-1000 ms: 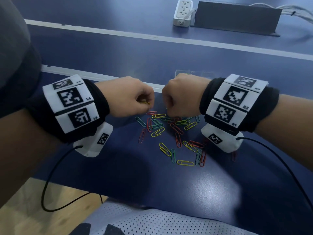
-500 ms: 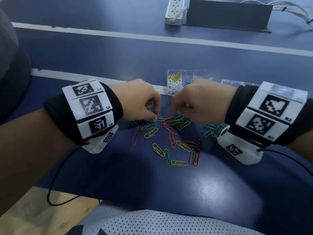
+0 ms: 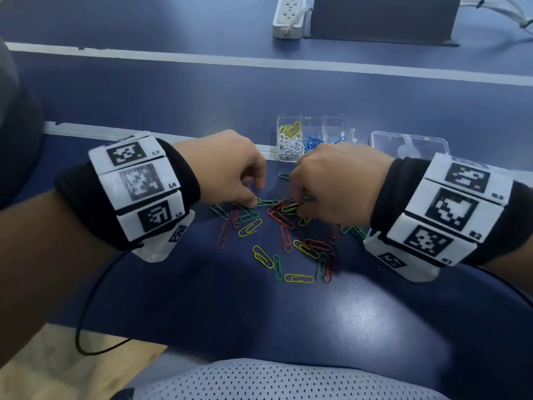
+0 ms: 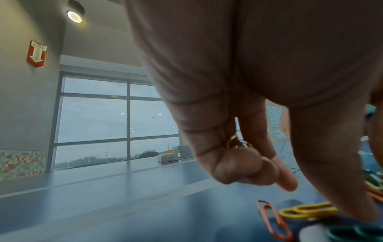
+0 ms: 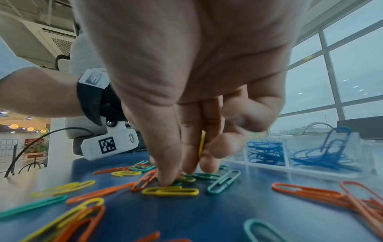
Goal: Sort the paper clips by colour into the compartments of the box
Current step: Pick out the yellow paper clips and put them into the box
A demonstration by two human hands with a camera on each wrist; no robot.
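Both hands work at the far edge of the loose paper clips (image 3: 277,226) scattered on the blue desk (image 3: 360,327); the left hand (image 3: 227,168) has its fingers curled, with yellow clips (image 4: 236,144) tucked against the palm, and its thumb reaches down beside a yellow clip on the desk; the right hand (image 3: 334,180) also keeps a yellow clip (image 5: 202,144) upright between curled fingers, while its thumb presses on the heap.

The clear box (image 3: 314,137) stands just beyond the hands, to the far right of the heap, so any carry runs away from the person; the right hand lies nearer to it, almost in front of its near wall. Its left compartments hold yellow clips at the far side and white clips (image 3: 290,145) nearer; blue clips (image 3: 314,141) lie in the next one; the rest is probably empty, though the head view is too small to be sure. A clear lid (image 3: 409,145) rests on the desk to the right of the box.

The loose clips are thin coated wire loops in yellow, green and orange-red; they lie flat, their long axes pointing every way, several crossing or overlapping under the fingertips. The step in hand looks like gathering yellows; white and blue seem already cleared from the heap.
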